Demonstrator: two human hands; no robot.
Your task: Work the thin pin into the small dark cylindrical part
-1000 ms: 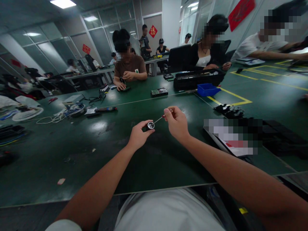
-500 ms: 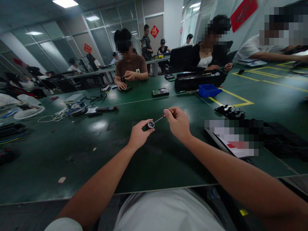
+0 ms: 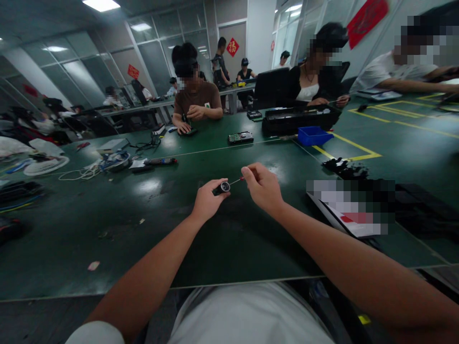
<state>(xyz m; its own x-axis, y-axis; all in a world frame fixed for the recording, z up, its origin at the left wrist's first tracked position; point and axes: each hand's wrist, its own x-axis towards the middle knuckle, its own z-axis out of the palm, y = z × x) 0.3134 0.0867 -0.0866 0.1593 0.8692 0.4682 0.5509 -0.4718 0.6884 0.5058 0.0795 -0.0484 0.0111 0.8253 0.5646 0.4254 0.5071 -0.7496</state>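
Observation:
My left hand (image 3: 208, 199) is closed around a small dark cylindrical part (image 3: 224, 187) with a pale ring at its round open end, which faces right and toward me. In my right hand (image 3: 263, 187) is a screwdriver (image 3: 236, 181) with a thin metal shaft and a red piece at the handle's front; the fingers cover most of the handle. The shaft points left and its tip is at the round end of the cylinder. Whether the tip touches inside is too small to tell. Both hands are above the green table (image 3: 229, 253).
Ahead lie a hard drive (image 3: 241, 137), a blue bin (image 3: 314, 136) and a long black housing (image 3: 299, 120). A dark pen-shaped tool (image 3: 159, 162) and tangled cables (image 3: 114, 162) are at left. Papers (image 3: 353, 212) lie right. A co-worker (image 3: 197, 98) sits opposite.
My right hand has moved slightly left toward the cylinder, and less of the screwdriver shaft shows. The left hand keeps its hold, with the cylinder turned a little. The whole view has shifted slightly.

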